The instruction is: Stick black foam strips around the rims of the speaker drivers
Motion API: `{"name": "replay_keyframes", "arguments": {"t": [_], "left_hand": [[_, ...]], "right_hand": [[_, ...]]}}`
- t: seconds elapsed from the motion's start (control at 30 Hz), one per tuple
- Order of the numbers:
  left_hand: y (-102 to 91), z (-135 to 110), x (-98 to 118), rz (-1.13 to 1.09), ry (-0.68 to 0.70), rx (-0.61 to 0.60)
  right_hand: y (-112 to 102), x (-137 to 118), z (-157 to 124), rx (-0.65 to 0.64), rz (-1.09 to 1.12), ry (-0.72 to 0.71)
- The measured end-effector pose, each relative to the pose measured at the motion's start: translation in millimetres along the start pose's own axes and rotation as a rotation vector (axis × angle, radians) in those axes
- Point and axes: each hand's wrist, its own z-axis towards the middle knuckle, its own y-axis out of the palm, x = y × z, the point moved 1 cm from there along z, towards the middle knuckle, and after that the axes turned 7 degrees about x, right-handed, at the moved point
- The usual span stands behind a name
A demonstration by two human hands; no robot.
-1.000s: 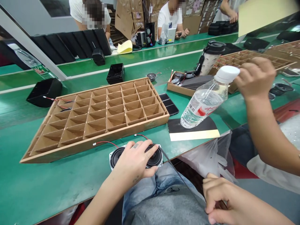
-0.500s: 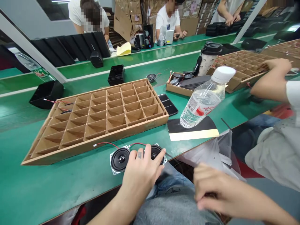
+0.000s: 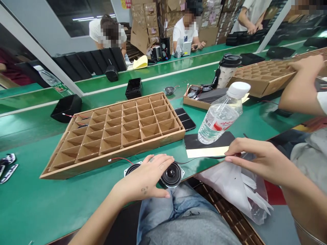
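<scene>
Two round black speakers with square metal frames lie side by side at the table's front edge. My left hand (image 3: pixel 150 177) lies over them, fingers stretched out and thumb apart. It covers much of the left speaker (image 3: pixel 131 168) and the left rim of the right speaker (image 3: pixel 171 174). My right hand (image 3: pixel 251 154) pinches the end of a thin black strip (image 3: pixel 201 158) between thumb and fingers. That strip stretches left to the top of the right speaker, where my left fingertips are. A red wire with a white plug runs from the left speaker.
Behind the speakers stands a cardboard divider box (image 3: pixel 122 127). A water bottle (image 3: pixel 217 117) stands on a black sheet with a pale-yellow band (image 3: pixel 204 152). A phone (image 3: pixel 186 119), a small speaker tray (image 3: pixel 196 103) and a lidded cup (image 3: pixel 228 69) are beyond. A co-worker's arm (image 3: pixel 297 90) reaches in at right.
My right hand has moved up from above my lap to the table edge, now pulling the strip out straight. My left hand has turned flatter, uncovering more of the right speaker. The view has shifted.
</scene>
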Motion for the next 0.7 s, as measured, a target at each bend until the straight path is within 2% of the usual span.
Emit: {"name": "replay_keyframes", "arguments": {"t": [0.27, 0.53, 0.7], "left_hand": [[7.2, 6, 0, 0.108, 0.039, 0.100], [26.7, 4, 7, 0.200, -0.157, 0.191], [33.4, 3, 11, 0.188, -0.259, 0.209]], "right_hand": [[2, 14, 10, 0.057, 0.046, 0.048], [11, 30, 9, 0.039, 0.073, 0.038], [13, 34, 3, -0.036, 0.085, 0.050]]}}
